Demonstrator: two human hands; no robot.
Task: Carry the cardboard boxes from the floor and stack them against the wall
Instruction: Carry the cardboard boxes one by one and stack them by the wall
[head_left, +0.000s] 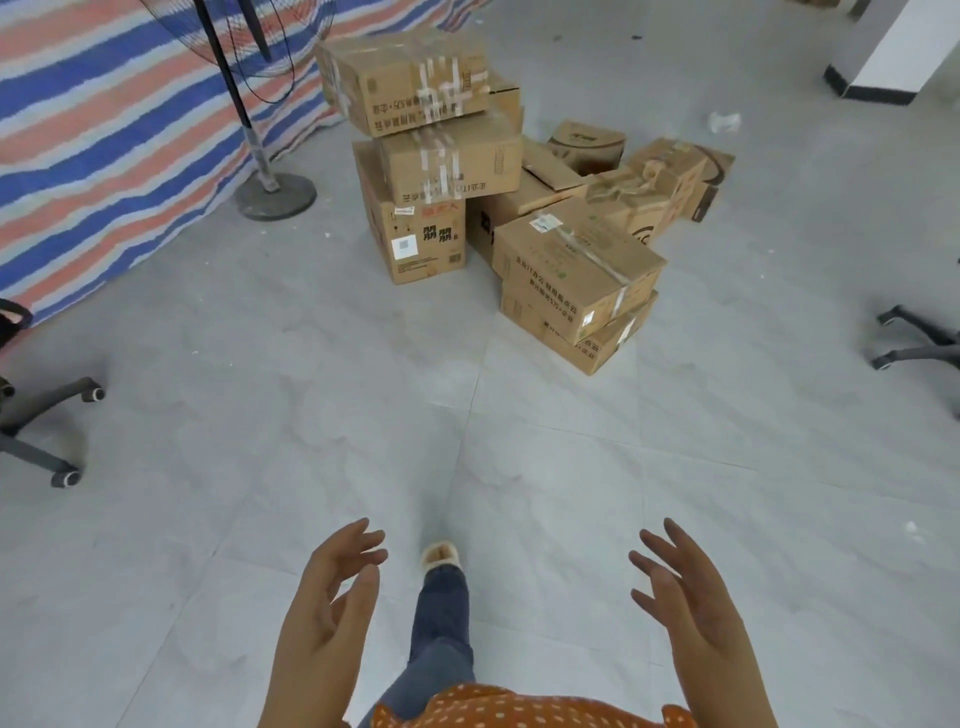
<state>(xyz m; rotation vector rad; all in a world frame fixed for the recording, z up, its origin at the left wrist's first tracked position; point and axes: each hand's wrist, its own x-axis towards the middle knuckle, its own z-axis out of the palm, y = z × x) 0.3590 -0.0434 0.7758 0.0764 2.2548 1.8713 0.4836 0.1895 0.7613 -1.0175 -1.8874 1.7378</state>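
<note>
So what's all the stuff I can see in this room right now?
cardboard boxes: about ten, brown, piled mid-floor; a stack of three on the left, two stacked at the front right, the rest behind
standing fan: one, black pole on a grey round base, left of the boxes
striped tarp: one, blue, white and orange, along the left side
office chair bases: two, dark grey with castors, one at the left edge, one at the right edge
crumpled scrap: one, white, on the floor at the upper right
floor: light grey tiles
foot: one, in a pale slipper, stepping forward below a blue jeans leg
left hand: empty, fingers relaxed
right hand: empty, fingers relaxed
</note>
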